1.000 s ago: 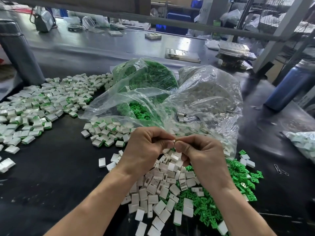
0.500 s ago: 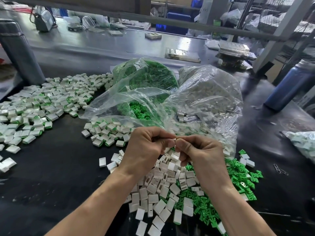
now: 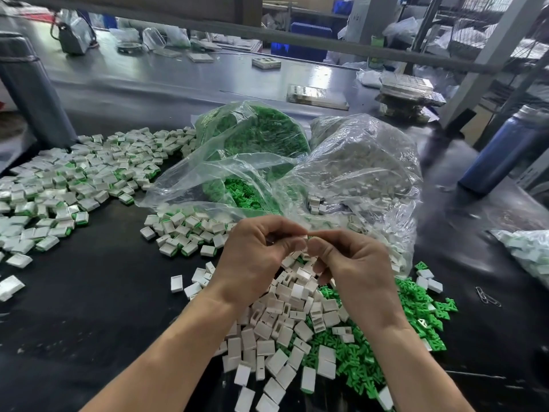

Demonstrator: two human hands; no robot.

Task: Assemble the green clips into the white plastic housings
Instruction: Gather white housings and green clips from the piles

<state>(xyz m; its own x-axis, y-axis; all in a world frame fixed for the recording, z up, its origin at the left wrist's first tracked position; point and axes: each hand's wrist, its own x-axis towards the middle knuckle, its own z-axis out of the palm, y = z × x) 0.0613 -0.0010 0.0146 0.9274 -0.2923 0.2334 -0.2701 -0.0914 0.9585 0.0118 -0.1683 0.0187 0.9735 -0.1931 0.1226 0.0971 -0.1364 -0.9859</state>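
Hands [image 3: 255, 260] lower — boxy housing [image 3: 302, 237] (glossy)

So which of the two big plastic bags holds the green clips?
The left bag, behind the hands; green shows through it, while the right bag looks whitish grey.

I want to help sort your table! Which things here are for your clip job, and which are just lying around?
For the job:
left hand and right hand, pinching one piece together
loose white housings
loose green clips
finished pile
bag of green clips
bag of white housings

Just lying about:
blue bottle
paper clips
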